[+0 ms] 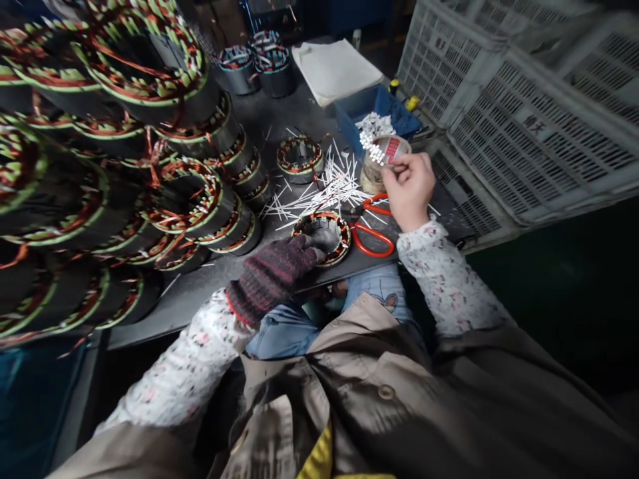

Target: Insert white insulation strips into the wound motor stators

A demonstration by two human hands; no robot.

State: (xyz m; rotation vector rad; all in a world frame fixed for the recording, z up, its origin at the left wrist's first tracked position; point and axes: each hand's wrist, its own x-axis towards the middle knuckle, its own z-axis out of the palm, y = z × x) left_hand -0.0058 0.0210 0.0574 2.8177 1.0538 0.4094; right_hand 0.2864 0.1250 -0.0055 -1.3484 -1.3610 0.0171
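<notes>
My left hand (279,273), in a dark knitted glove with grey fingertips, rests in the bore of a copper-wound motor stator (322,249) lying on the dark workbench (239,266). My bare right hand (409,189) pinches the edge of a roll of tape (387,159), which stands just above it. Close below that hand lie red-handled scissors (374,229). A loose pile of thin white insulating sleeves (332,189) is spread between both hands. Behind the pile stands a second wound stator (299,158).
Many stacked wound stators (104,153) crowd the bench's left side, and more stand at the back (254,70). A blue box of white pieces (379,113) and a white paper pad (334,70) sit behind. White plastic crates (524,126) stand to the right.
</notes>
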